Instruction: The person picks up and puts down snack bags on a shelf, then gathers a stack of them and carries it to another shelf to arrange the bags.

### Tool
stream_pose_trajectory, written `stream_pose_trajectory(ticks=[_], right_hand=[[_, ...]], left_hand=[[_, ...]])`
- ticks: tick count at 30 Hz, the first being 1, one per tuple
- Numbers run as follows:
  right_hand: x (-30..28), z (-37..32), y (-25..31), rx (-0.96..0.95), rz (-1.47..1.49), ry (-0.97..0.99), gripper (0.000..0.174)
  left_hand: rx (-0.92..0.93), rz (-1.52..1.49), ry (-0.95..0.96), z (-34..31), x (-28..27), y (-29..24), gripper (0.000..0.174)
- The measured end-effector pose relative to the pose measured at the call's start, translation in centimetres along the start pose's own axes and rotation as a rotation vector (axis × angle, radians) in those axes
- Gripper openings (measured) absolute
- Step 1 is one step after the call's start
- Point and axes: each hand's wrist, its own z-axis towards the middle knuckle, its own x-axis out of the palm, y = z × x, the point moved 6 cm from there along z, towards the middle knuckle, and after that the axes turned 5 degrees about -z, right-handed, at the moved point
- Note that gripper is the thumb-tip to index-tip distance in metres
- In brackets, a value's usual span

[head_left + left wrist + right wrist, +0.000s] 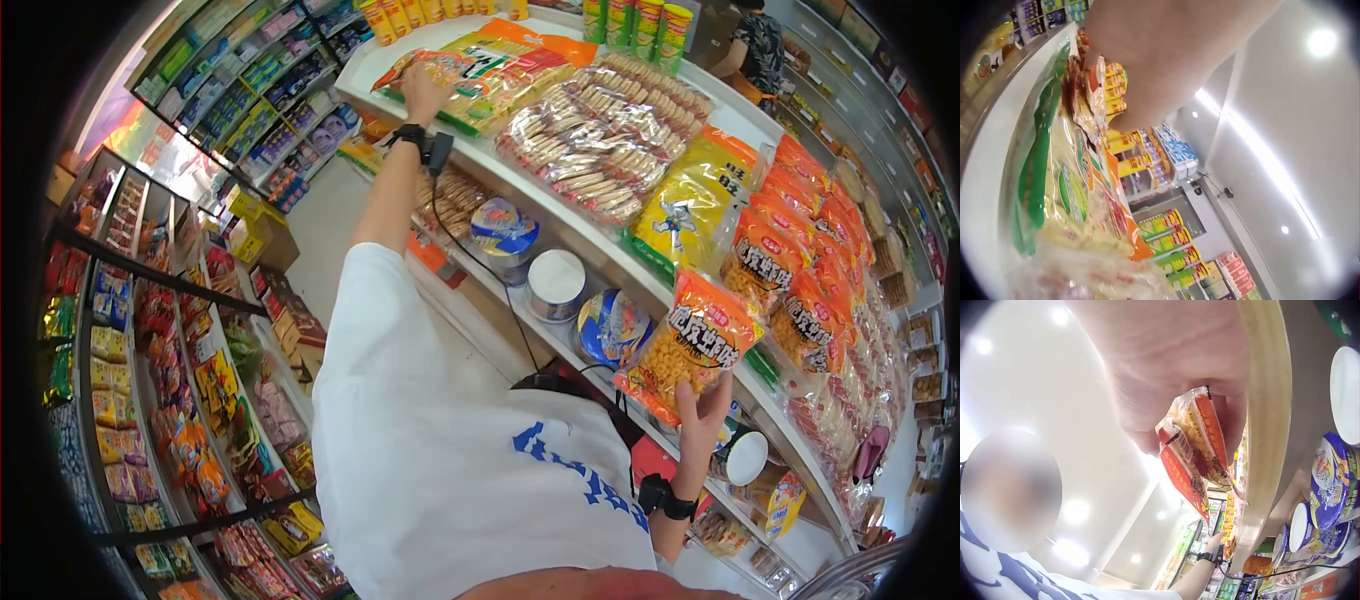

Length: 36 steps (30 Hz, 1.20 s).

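At the far left end of the display counter, my left hand (428, 92) grips a small orange-and-clear snack bag (452, 66), which lies over larger flat packs. In the left wrist view, the hand (1154, 56) covers part of the crinkled bag (1086, 106). My right hand (703, 408) holds an orange bag of yellow snacks (690, 345) at its lower edge, thumb in front, by the counter's near edge. The right wrist view shows orange panels of packaging (1188, 472) between thumb and fingers of the hand (1179, 356); the fingertips are partly hidden.
Similar orange bags (770, 250) are piled at the right, beside a yellow pack (690, 205) and wrapped round crackers (605, 135). Tubs (556, 278) stand on the shelf below. A cable (480, 262) hangs from the left wrist. Another person (755, 55) is behind the counter.
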Motion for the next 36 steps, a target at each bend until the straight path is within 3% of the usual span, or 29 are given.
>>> stream_pose_trajectory(ticks=[2,4,7,10,13,21,23,25,31,34,36], right_hand=[[-0.1,-0.1,-0.4,-0.024,-0.043,-0.052,0.064],[0.3,0.1,0.3,-0.019,-0.044,-0.046,0.064],[0.3,0.0,-0.1,0.016,-0.035,-0.078,0.065],[0.2,0.1,-1.1,0.04,-0.034,-0.091,0.066],[0.7,0.3,-0.6,0.053,0.002,-0.067,0.067],[0.3,0.6,-0.4,0.039,-0.036,-0.036,0.069],[-0.1,0.5,-0.7,0.039,-0.031,-0.035,0.069],[-0.4,0.6,-1.0,0.035,-0.017,-0.025,0.069],[-0.2,1.1,-0.8,0.013,-0.007,0.001,0.071],[0.0,1.1,-1.1,0.019,-0.001,0.002,0.075],[0.2,1.1,-1.0,0.01,0.006,0.017,0.076]], left_hand=[[0.033,0.152,0.087,1.3,2.6,3.7,0.089],[-0.017,0.088,0.185,1.9,5.7,7.4,0.083],[-0.051,0.107,0.234,0.2,3.2,3.8,0.069],[0.042,0.267,0.336,1.0,4.9,4.4,0.045],[0.107,0.155,0.29,1.1,5.1,4.1,0.025],[0.147,0.099,0.164,-1.6,1.8,0.1,0.016],[0.195,0.011,0.102,-2.4,0.7,-2.2,0.015],[0.235,-0.115,0.042,-4.1,-2.7,-7.9,0.014],[0.342,-0.277,0.145,-10.0,-6.7,-17.8,0.024],[0.506,-0.103,0.134,-11.5,-6.2,-19.5,0.047],[0.42,-0.107,0.208,-11.5,-5.2,-18.3,0.066]])
